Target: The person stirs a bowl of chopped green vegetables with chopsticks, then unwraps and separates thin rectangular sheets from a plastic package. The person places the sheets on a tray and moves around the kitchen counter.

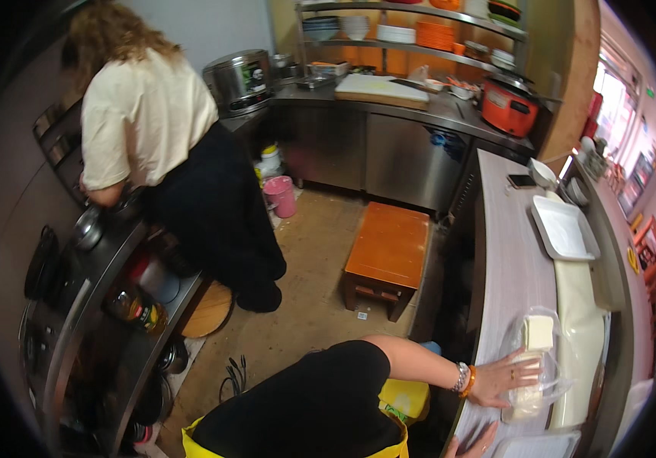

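Note:
My left hand [502, 378] lies palm down with spread fingers on a clear plastic bag [559, 372]. Inside the bag is a row of pale, squarish blocks [538, 333], partly hidden under the fingers; what they are made of I cannot tell. The bag rests on the wood-grain counter [508, 246]. Lower down, at the counter's near edge, my right hand [479, 442] shows only in part, its fingers apart and nothing seen in them. Close to it is a translucent plastic tray or lid [539, 445], cut off by the picture's bottom.
Along the counter are a white tray [565, 228], a phone [521, 181] and a bowl [542, 173]. An orange-topped wooden stool [388, 246] stands on the floor. Another person [145, 126] bends over the opposite worktop. A knife [411, 84] lies on the cutting board [371, 87] at the back.

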Motion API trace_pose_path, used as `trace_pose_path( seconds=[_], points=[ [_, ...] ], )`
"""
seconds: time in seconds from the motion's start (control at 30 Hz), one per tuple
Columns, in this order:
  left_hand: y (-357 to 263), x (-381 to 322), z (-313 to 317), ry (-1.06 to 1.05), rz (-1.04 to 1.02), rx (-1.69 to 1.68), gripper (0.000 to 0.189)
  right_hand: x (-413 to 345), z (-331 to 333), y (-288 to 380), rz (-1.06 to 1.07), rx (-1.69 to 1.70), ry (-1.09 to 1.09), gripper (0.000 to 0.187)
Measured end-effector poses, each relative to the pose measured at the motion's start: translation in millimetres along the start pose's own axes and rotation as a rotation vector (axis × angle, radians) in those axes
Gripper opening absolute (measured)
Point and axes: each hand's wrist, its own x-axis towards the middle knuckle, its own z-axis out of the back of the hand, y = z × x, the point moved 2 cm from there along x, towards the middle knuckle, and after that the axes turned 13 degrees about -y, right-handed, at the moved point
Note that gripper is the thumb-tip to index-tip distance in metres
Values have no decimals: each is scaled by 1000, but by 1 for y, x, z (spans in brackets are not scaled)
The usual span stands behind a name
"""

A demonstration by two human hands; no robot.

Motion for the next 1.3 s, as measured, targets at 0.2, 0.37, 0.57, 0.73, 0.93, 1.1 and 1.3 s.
trace_pose_path(
  seconds=[0.2,0.37,0.57,0.73,0.93,1.1,1.3],
  points=[
    [2,1,0,33,23,-89,81,3,-7,4,84,-174,77,85],
    [0,2,-2,12,3,-79,82,5,-12,7,150,-272,163,87],
    [-1,3,1,31,26,-113,80,6,-11,17,147,-333,187,86],
    [-4,2,3,41,25,-128,79,6,-4,25,145,-402,247,85],
    [1,4,-3,74,48,-125,78,11,-6,31,164,-306,212,81],
    [-7,-5,3,48,119,-132,74,2,-2,21,131,-157,95,59],
    [-94,17,-11,-25,-399,-563,57,-19,-6,-14,-34,113,-444,19]
  ],
)
